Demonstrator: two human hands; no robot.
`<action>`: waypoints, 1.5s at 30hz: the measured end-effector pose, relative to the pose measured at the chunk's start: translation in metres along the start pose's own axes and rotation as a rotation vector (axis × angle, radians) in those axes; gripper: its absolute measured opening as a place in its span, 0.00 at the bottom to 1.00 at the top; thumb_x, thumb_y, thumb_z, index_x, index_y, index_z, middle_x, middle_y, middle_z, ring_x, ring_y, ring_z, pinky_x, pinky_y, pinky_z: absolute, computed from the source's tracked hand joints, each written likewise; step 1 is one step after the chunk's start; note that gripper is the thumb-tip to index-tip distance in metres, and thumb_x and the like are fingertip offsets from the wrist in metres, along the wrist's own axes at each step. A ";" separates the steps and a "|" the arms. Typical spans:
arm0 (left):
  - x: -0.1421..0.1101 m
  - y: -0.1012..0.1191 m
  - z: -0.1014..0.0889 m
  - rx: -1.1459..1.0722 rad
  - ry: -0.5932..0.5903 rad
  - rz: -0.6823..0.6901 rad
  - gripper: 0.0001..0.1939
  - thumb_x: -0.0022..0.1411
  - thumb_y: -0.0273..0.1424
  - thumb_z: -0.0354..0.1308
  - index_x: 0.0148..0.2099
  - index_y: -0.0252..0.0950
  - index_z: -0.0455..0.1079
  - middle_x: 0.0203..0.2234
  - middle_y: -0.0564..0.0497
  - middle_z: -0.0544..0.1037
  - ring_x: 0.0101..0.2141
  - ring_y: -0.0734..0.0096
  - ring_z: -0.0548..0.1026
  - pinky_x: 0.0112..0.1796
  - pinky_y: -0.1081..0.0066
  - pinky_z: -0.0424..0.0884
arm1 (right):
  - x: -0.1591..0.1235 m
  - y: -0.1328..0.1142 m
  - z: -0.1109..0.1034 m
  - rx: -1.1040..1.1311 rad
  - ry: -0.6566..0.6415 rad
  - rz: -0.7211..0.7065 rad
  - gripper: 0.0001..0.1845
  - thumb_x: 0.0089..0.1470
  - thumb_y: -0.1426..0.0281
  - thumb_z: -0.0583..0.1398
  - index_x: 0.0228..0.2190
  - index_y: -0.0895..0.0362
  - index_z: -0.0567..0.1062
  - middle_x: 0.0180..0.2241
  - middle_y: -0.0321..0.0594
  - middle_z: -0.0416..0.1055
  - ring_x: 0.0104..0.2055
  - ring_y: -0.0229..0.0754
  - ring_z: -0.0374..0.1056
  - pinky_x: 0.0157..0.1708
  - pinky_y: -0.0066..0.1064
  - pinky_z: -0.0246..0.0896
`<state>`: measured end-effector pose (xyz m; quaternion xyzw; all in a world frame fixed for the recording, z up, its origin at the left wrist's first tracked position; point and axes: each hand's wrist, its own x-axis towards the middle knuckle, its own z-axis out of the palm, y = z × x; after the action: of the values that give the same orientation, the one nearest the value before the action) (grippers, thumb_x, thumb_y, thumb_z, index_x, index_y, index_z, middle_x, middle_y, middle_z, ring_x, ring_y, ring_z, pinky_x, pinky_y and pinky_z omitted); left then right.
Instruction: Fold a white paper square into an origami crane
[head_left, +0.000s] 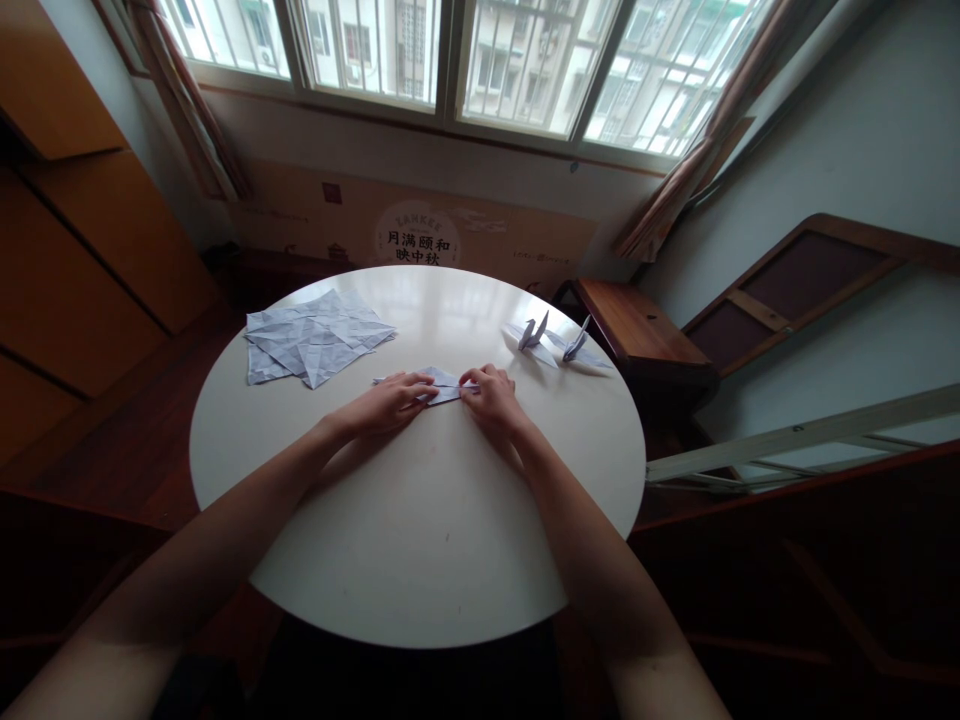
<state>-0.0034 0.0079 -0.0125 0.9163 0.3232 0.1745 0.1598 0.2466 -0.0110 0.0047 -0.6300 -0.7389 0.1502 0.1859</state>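
Both hands are on a partly folded piece of paper [444, 393] that lies on the white round table [420, 520]. My left hand [397, 398] grips its left part, with fingers bent over it. With thumb and fingertips together, my right hand [489, 393] pinches the paper's right part. Much of the paper is hidden under the fingers. To the right and farther back stand two folded paper cranes, one crane [534, 338] nearer the middle and another crane [577, 345] by the table's edge. At the left lies a pile of creased paper sheets [319, 335].
Beyond the table, a low wooden cabinet [637, 318] stands at the right. A large printed cardboard panel [495, 225] leans beneath the window. Tall wooden cupboards [90, 270] line the left side, and a pale metal frame [810, 440] is at the right.
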 end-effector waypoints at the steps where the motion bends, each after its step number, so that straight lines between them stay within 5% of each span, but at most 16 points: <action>1: 0.000 0.000 0.000 -0.003 0.002 0.001 0.20 0.74 0.30 0.51 0.64 0.41 0.73 0.65 0.41 0.71 0.62 0.53 0.72 0.63 0.53 0.67 | 0.000 0.000 0.000 -0.001 -0.001 0.000 0.13 0.63 0.65 0.60 0.46 0.51 0.81 0.49 0.47 0.73 0.56 0.54 0.64 0.58 0.45 0.55; 45: 0.000 0.000 -0.001 0.017 -0.004 0.023 0.21 0.76 0.33 0.49 0.65 0.39 0.73 0.65 0.40 0.71 0.62 0.53 0.71 0.63 0.52 0.67 | 0.001 0.000 0.000 -0.013 -0.012 0.001 0.14 0.63 0.64 0.60 0.47 0.50 0.81 0.51 0.48 0.72 0.57 0.55 0.63 0.60 0.47 0.54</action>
<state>-0.0039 0.0083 -0.0117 0.9217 0.3136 0.1718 0.1504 0.2467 -0.0102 0.0049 -0.6305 -0.7408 0.1491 0.1773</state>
